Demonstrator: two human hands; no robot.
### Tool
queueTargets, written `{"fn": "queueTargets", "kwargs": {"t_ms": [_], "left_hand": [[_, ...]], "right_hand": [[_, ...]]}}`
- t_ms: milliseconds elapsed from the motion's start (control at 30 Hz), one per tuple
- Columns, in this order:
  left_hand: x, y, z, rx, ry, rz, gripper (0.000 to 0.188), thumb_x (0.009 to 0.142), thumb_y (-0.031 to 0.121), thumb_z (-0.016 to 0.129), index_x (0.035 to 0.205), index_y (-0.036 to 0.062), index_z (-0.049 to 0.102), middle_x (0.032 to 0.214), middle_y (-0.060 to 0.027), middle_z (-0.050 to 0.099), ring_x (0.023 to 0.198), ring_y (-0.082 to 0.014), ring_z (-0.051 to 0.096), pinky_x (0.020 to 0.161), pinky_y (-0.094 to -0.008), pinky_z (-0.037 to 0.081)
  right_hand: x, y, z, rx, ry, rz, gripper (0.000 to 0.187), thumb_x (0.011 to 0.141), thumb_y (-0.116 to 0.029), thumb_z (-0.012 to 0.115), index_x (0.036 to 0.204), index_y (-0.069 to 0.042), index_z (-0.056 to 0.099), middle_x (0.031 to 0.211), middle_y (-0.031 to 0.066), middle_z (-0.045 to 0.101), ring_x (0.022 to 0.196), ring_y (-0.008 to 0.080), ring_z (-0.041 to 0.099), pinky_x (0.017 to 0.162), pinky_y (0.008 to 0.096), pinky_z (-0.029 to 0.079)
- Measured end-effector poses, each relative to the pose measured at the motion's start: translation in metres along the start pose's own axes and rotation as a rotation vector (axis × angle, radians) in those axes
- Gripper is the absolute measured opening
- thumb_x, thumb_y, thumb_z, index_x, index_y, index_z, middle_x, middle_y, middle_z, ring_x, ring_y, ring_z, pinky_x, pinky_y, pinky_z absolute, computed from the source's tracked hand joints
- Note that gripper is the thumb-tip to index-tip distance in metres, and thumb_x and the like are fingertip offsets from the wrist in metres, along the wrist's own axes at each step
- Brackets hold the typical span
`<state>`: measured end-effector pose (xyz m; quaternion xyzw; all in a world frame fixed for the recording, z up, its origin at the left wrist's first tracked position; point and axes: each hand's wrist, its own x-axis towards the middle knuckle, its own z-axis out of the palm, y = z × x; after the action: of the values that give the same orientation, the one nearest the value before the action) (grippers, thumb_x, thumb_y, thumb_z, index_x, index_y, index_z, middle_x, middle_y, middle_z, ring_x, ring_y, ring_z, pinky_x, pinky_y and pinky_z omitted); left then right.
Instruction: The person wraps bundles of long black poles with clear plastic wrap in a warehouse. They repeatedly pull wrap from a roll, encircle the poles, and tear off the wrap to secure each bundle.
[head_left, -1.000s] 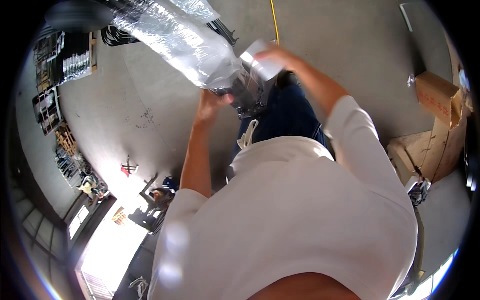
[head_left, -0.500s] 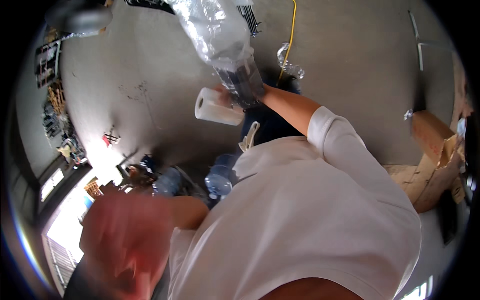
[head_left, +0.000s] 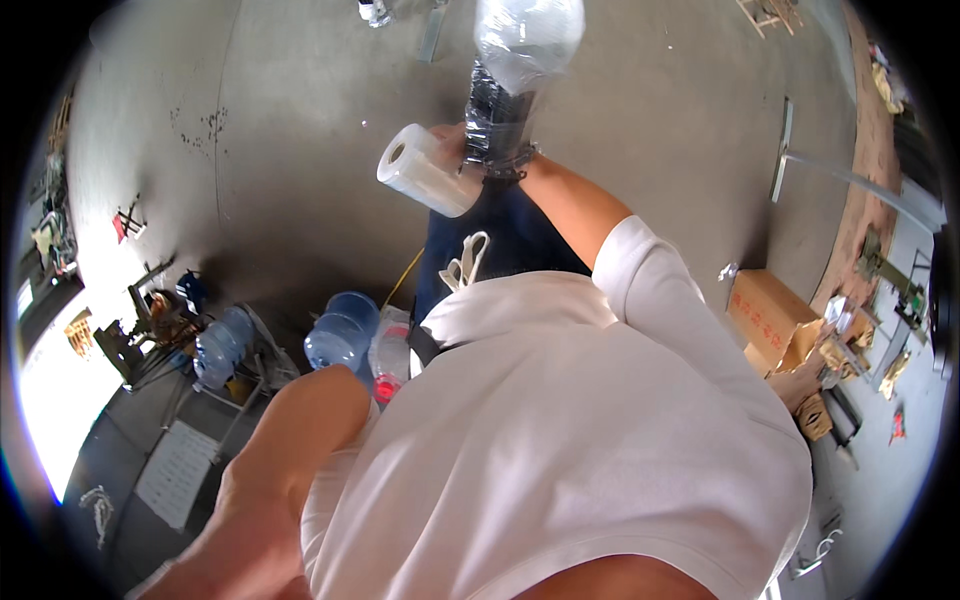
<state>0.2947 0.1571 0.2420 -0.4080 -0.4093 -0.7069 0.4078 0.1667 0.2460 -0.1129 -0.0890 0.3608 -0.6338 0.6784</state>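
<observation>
My right arm reaches forward and passes behind a long bundle [head_left: 497,115] wrapped in clear film, dark at its near end. The fingers of my right hand [head_left: 450,140] show at the bundle's left side, closed on a roll of clear stretch film [head_left: 425,170]. The roll is tilted, its hollow core facing left; the bundle hides most of that hand. A shiny, film-wrapped bulge [head_left: 530,38] forms the bundle's far end, cut by the top edge. My left arm is bent back; only part of my left hand [head_left: 215,575] shows, blurred at the lower edge, its fingers out of view.
Large blue water bottles [head_left: 342,330] stand left of my body, near a clear bottle with a red cap [head_left: 388,365]. Farther left lies a white written sheet [head_left: 178,475]. On the right are a cardboard box [head_left: 768,318] and a metal bar stand [head_left: 785,155].
The view has turned, and the bundle now points straight ahead. My left hand has swung down and back to the lower edge. My right hand still holds the film roll.
</observation>
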Motion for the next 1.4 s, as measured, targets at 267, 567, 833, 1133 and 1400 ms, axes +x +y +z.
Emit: {"fn": "queueTargets", "kwargs": {"t_ms": [267, 567, 833, 1133, 1400], "left_hand": [[-0.142, 0.005, -0.084, 1.179, 0.584, -1.038, 0.058, 0.074, 0.041, 0.060, 0.118, 0.0089, 0.042, 0.116, -0.0089, 0.046, 0.102, -0.0207, 0.046, 0.081, -0.0350, 0.041], [-0.298, -0.057, -0.117, 0.357, 0.730, -1.419, 0.070, 0.056, 0.024, 0.074, 0.116, 0.0036, 0.044, 0.110, -0.0065, 0.051, 0.097, -0.0168, 0.051, 0.089, -0.0292, 0.037], [-0.279, -0.033, -0.067, 0.434, 0.495, -1.422, 0.085, 0.047, 0.017, 0.077, 0.120, 0.0033, 0.036, 0.114, -0.0074, 0.044, 0.109, -0.0192, 0.040, 0.096, -0.0311, 0.028], [-0.285, -0.046, -0.053, 0.491, 0.466, -1.370, 0.086, 0.050, 0.014, 0.077, 0.123, 0.0043, 0.033, 0.118, -0.0067, 0.042, 0.113, -0.0183, 0.037, 0.098, -0.0327, 0.026], [-0.268, -0.054, -0.063, 0.480, 0.448, -1.405, 0.087, 0.049, 0.018, 0.077, 0.122, 0.0018, 0.031, 0.114, -0.0105, 0.039, 0.110, -0.0204, 0.037, 0.096, -0.0321, 0.028]], "right_hand": [[-0.002, -0.003, 0.017, 0.035, -0.095, -0.114, 0.049, 0.067, -0.025, 0.065, 0.108, -0.001, 0.052, 0.097, 0.0050, 0.057, 0.086, 0.0120, 0.052, 0.081, 0.0265, 0.039], [0.023, 0.018, -0.019, -0.163, -0.273, -0.302, 0.058, 0.076, -0.024, 0.061, 0.123, 0.000, 0.037, 0.130, 0.0123, 0.036, 0.116, 0.0204, 0.039, 0.097, 0.0338, 0.030], [-0.007, 0.043, -0.067, 0.451, 0.261, -0.081, 0.048, 0.077, -0.025, 0.051, 0.121, -0.008, 0.043, 0.115, 0.0157, 0.051, 0.111, 0.0246, 0.045, 0.090, 0.0404, 0.035], [-0.148, -0.114, 0.138, -0.559, 0.192, -0.397, 0.011, 0.072, 0.000, 0.043, 0.073, 0.001, 0.053, 0.058, 0.0025, 0.051, 0.042, 0.0063, 0.043, 0.038, 0.0182, 0.029], [-0.147, -0.174, 0.235, -1.084, -0.496, -0.879, 0.006, 0.079, -0.008, 0.053, 0.080, -0.008, 0.048, 0.064, 0.0067, 0.053, 0.049, 0.0173, 0.048, 0.041, 0.0271, 0.031]]}}
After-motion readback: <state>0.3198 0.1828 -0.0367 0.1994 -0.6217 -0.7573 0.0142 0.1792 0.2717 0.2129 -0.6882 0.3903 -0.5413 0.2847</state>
